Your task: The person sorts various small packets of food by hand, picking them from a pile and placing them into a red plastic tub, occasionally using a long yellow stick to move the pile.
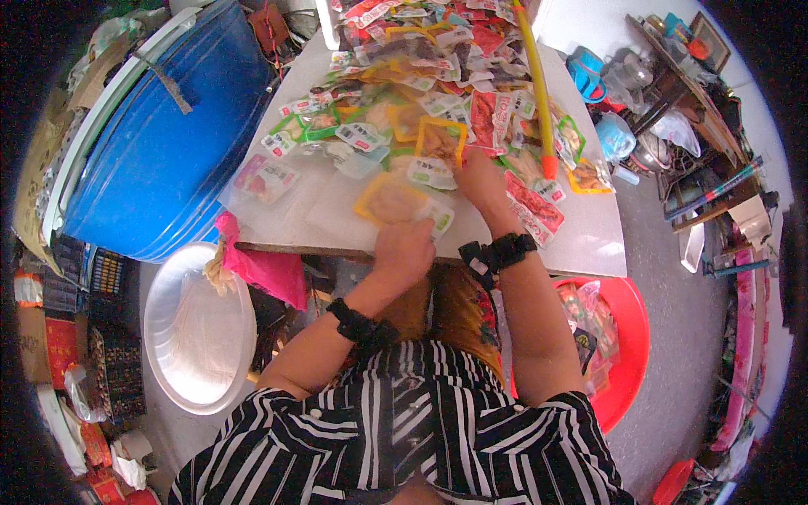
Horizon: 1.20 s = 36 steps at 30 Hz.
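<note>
My left hand (pixel 404 249) is at the table's near edge, its fingers closed on a yellow-edged food packet (pixel 390 199). That packet is blurred. Farther in, my right hand (pixel 481 180) pinches the right edge of another yellow-edged packet (pixel 440 140) with brown contents. A heap of sealed food packets (pixel 416 82) spreads over the far part of the white tabletop (pixel 593 240). Right of my right hand lies a red packet (pixel 535 207). A pink-and-white packet (pixel 265 178) rests apart on the left.
A yellow pole with a red tip (pixel 540 95) lies across the packets. A large blue tub (pixel 170 139) and a white basin (pixel 153 341) stand left. A red basin (pixel 631 353) with packets sits below right. Pink cloth (pixel 268 268) hangs from the table edge.
</note>
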Available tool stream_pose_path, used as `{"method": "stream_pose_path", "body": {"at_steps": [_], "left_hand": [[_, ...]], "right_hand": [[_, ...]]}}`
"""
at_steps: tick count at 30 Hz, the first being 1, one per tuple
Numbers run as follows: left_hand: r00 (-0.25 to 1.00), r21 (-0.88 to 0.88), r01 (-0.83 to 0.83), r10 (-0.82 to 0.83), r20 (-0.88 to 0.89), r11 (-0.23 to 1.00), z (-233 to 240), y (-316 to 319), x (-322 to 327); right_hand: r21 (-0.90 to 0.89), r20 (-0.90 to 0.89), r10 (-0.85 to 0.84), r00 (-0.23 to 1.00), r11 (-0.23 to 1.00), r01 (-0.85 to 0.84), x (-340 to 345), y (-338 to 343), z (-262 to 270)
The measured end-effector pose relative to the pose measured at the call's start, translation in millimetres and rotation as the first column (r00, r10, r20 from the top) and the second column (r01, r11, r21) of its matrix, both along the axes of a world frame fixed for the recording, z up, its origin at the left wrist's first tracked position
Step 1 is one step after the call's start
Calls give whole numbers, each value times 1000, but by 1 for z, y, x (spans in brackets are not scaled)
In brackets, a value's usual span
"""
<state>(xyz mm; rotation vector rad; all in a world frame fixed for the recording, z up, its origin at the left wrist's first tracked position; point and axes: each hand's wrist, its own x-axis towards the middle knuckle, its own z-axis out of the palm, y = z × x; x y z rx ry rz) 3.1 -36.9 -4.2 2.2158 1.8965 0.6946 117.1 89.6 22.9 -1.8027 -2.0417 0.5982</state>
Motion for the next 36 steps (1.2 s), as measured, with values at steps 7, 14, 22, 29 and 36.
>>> {"method": "stream_pose_path", "body": {"at_steps": [7,14,22,29,36], "left_hand": [[999,207,12,-20,38,978,-8,-1,0],[1000,105,3,-3,-6,994,-4,0,0],[999,273,-4,-8,43,962,-17,0,-1],[1000,240,-12,9,14,971,-14,0,0],[1000,143,-22,24,-11,989,-15,3,1]], "right_hand": [[69,-48,7,999,998,-4,-14,19,-1],[151,7,-11,1000,988,10,-13,18,3],[205,-150,98,984,976,-66,33,2,16],[-36,81,148,986,989,-146,69,-24,2],[159,236,224,946,951,-265,58,-68,19]]}}
